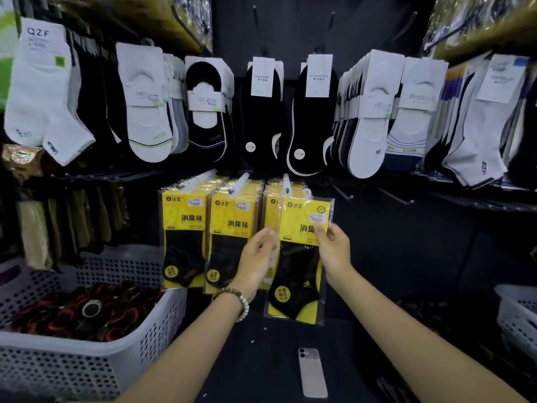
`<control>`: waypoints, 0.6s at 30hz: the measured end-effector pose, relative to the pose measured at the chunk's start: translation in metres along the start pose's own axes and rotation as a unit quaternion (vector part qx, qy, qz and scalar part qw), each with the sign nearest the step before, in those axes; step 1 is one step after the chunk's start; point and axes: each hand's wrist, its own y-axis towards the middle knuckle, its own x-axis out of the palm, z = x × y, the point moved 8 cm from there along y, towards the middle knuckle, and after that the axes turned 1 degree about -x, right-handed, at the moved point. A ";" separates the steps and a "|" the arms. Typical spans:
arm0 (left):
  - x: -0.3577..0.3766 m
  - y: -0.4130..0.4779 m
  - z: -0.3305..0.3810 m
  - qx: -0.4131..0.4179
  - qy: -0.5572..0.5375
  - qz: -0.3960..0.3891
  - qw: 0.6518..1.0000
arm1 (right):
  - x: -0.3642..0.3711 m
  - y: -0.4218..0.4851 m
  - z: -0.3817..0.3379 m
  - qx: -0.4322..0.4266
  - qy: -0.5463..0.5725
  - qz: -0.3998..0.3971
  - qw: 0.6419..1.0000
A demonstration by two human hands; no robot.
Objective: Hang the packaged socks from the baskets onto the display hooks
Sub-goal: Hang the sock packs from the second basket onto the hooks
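A yellow-and-black packaged sock pack [299, 257] is held up in front of the display, its plastic hanger just right of the tip of the third white hook [286, 183]. My right hand [334, 251] pinches the pack's right edge. My left hand [257, 257] is at its left edge with relaxed, slightly curled fingers; whether it touches the pack is unclear. Two other hooks [239, 183] to the left carry stacks of the same yellow packs [183, 237], and more hang behind the held one.
A white perforated basket [87, 359] at the lower left holds dark and red socks. Another white basket [520, 312] is at the right edge. A phone [312, 372] lies on the dark surface below. Rows of white and black socks hang above; bare hooks [401, 199] stick out at right.
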 end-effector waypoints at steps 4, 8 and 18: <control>-0.003 0.007 -0.007 -0.002 -0.004 0.010 1.000 | 0.014 0.018 -0.011 -0.044 -0.060 -0.014 0.997; -0.011 0.015 -0.016 0.001 0.000 0.034 0.999 | 0.031 0.030 0.000 -0.036 -0.099 -0.022 0.994; -0.015 0.002 -0.064 -0.047 0.032 0.023 0.998 | -0.007 0.008 0.068 0.080 -0.117 0.013 0.990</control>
